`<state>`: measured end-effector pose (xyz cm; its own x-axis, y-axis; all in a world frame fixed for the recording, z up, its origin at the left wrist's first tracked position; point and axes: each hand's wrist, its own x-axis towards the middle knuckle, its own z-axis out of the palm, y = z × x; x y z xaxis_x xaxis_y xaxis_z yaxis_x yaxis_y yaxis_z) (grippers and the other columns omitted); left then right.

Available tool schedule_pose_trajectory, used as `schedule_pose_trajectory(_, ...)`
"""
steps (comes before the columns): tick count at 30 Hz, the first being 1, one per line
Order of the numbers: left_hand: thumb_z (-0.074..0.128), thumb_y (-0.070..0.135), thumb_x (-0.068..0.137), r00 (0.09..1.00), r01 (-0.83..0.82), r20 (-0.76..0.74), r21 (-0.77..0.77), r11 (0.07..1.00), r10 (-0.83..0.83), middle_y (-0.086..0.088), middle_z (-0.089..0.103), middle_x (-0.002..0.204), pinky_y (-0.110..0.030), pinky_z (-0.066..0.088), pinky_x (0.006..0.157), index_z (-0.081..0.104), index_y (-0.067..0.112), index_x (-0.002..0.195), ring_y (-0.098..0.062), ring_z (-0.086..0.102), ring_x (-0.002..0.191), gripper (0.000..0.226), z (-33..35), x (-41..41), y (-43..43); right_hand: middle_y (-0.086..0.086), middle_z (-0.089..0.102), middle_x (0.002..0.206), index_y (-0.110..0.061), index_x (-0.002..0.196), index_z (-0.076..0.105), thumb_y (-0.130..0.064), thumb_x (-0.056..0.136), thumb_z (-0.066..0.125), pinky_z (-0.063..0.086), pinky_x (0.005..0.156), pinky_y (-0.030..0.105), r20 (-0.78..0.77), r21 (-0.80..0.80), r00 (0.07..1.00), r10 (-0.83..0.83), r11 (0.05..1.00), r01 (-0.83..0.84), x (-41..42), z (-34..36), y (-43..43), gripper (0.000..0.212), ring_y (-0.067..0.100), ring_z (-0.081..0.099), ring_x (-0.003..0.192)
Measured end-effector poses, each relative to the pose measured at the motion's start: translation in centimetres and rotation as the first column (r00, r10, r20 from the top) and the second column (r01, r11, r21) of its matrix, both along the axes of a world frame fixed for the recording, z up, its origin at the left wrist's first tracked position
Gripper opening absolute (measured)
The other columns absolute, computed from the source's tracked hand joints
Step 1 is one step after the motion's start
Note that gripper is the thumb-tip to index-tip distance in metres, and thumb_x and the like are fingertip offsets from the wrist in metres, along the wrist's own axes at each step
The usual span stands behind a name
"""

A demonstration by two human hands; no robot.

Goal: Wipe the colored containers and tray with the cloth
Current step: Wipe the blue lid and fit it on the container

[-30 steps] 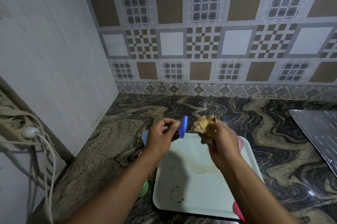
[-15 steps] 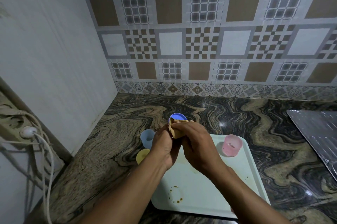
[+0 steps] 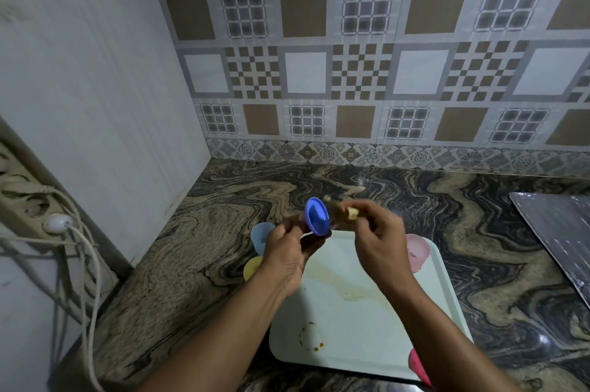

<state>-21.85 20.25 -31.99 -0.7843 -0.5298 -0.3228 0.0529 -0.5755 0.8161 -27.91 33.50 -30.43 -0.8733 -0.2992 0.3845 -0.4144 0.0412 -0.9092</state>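
Since half a second ago both hands are moving apart: the right hand (image 3: 381, 243), which was pressed against the blue cup with the cloth, is now lifting off to the right, and the cup's mouth is showing again.

Nearest the camera, a red plastic container (image 3: 419, 366) is peeking out at the near right corner of the pale mint rectangular plastic tray (image 3: 351, 340), partly hidden by the right forearm. Brown crumbs and a yellowish smear are lying on the tray's floor. The tray is sitting on the dark swirled marble countertop (image 3: 207, 251).

Above the tray's far left corner, the left hand (image 3: 289, 252) is closing its fingers around the small dark-blue plastic cup (image 3: 316, 216), holding it by its body and tilting it on its side so the open mouth is facing the camera and the right hand. The right hand is pinching a small tan cloth (image 3: 350, 212) between thumb and fingertips, fingers curled tightly; the cloth is blurred and is sitting just beside the cup's rim, whether touching I cannot tell.

Off the tray's left edge a yellow plastic cup (image 3: 252, 267) and, farther back, a light-blue plastic cup (image 3: 260, 236) are standing on the countertop. A translucent pink plastic cup (image 3: 417, 251) is standing at the tray's far right corner.
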Motion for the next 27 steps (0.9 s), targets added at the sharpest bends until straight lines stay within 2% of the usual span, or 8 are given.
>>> schedule_pose_trajectory(5, 0.062, 0.017, 0.099, 0.999, -0.019, 0.019, -0.296, 0.955, 0.026, -0.013, 0.076, 0.103, -0.028, 0.056, 0.081, 0.071, 0.012, 0.103, -0.02, 0.074, 0.095, 0.011, -0.7, -0.2, 0.1, -0.009, 0.069, 0.092, -0.016, 0.124, 0.069, 0.005, 0.09, 0.047, 0.041, 0.066, 0.01, 0.101, 0.062, 0.993, 0.053, 0.996, -0.059, 1.4, -0.2, -2.9, 0.046, -0.01, 0.057, 0.066)
schedule_pose_trajectory(8, 0.065, 0.019, 0.097, 0.991, -0.085, 0.043, -0.499, 0.862, 0.123, -0.006, 0.077, 0.094, -0.022, 0.058, 0.076, 0.071, 0.015, 0.097, -0.014, 0.075, 0.089, 0.008, -0.9, 0.3, -0.1, -0.005, 0.063, 0.075, -0.016, 0.113, 0.071, 0.011, 0.091, 0.042, 0.035, 0.055, 0.012, 0.276, -0.026, 0.953, 0.121, 0.993, -0.119, 1.8, 0.4, -3.1, 0.046, -0.003, 0.049, 0.051)
schedule_pose_trajectory(10, 0.066, 0.022, 0.097, 0.984, -0.109, 0.046, -0.622, 0.775, 0.175, -0.001, 0.076, 0.088, -0.02, 0.058, 0.073, 0.072, 0.018, 0.093, -0.012, 0.074, 0.085, 0.008, -1.0, 0.9, -0.4, 0.007, 0.053, 0.064, -0.011, 0.097, 0.073, 0.011, 0.091, 0.038, 0.026, 0.05, 0.025, 0.485, -0.161, 0.849, 0.209, 0.976, -0.148, 1.4, 0.8, -3.0, 0.042, 0.012, 0.036, 0.046)
schedule_pose_trajectory(16, 0.063, 0.03, 0.098, 0.961, -0.123, 0.083, -0.726, 0.677, 0.263, 0.004, 0.073, 0.085, -0.007, 0.048, 0.058, 0.074, 0.015, 0.099, 0.009, 0.066, 0.069, 0.019, -0.5, 1.4, -1.6, 0.007, 0.046, 0.047, -0.004, 0.081, 0.059, 0.011, 0.089, 0.031, 0.028, 0.032, 0.022, 0.786, -0.437, 0.477, 0.393, 0.899, -0.02, 0.8, 1.6, -2.6, 0.033, 0.017, 0.04, 0.036)
schedule_pose_trajectory(19, 0.062, 0.032, 0.098, 0.959, -0.117, 0.11, -0.686, 0.718, 0.262, 0.001, 0.073, 0.088, -0.011, 0.051, 0.06, 0.072, 0.015, 0.1, 0.005, 0.067, 0.071, 0.02, -0.5, 1.1, -1.8, 0.012, 0.051, 0.062, -0.005, 0.088, 0.064, 0.013, 0.088, 0.036, 0.028, 0.045, 0.025, 0.688, -0.299, 0.685, 0.241, 0.954, -0.036, 1.3, 0.3, -3.5, 0.034, 0.017, 0.038, 0.045)
schedule_pose_trajectory(22, 0.06, 0.028, 0.1, 0.956, -0.127, 0.134, -0.612, 0.781, 0.26, 0.0, 0.075, 0.089, -0.031, 0.06, 0.076, 0.074, 0.017, 0.098, -0.013, 0.072, 0.082, 0.018, -0.8, 0.8, -1.7, -0.004, 0.065, 0.076, -0.016, 0.111, 0.072, 0.001, 0.095, 0.048, 0.039, 0.052, 0.019, 0.143, 0.119, 0.971, 0.19, 0.971, -0.207, 2.9, -1.4, -4.1, 0.033, 0.004, 0.052, 0.055)
schedule_pose_trajectory(24, 0.06, 0.03, 0.1, 0.953, -0.122, 0.14, -0.635, 0.763, 0.269, 0.002, 0.075, 0.088, -0.037, 0.059, 0.079, 0.073, 0.025, 0.092, -0.016, 0.071, 0.084, 0.016, -1.1, 1.0, -1.9, -0.006, 0.071, 0.083, -0.018, 0.108, 0.072, -0.004, 0.09, 0.052, 0.051, 0.063, 0.025, -0.118, 0.387, 0.967, 0.225, 0.907, -0.164, 2.3, -2.0, -3.7, 0.03, 0.008, 0.066, 0.072)
schedule_pose_trajectory(27, 0.062, 0.033, 0.098, 0.953, -0.105, 0.114, -0.746, 0.658, 0.281, 0.008, 0.072, 0.085, -0.033, 0.058, 0.075, 0.07, 0.027, 0.089, -0.01, 0.07, 0.08, 0.013, -0.9, 1.6, -2.7, 0.001, 0.073, 0.074, -0.02, 0.091, 0.072, -0.009, 0.086, 0.047, 0.054, 0.062, 0.037, -0.043, 0.461, 0.986, 0.158, 0.879, -0.121, 0.7, -2.3, -2.8, 0.027, 0.021, 0.069, 0.07)
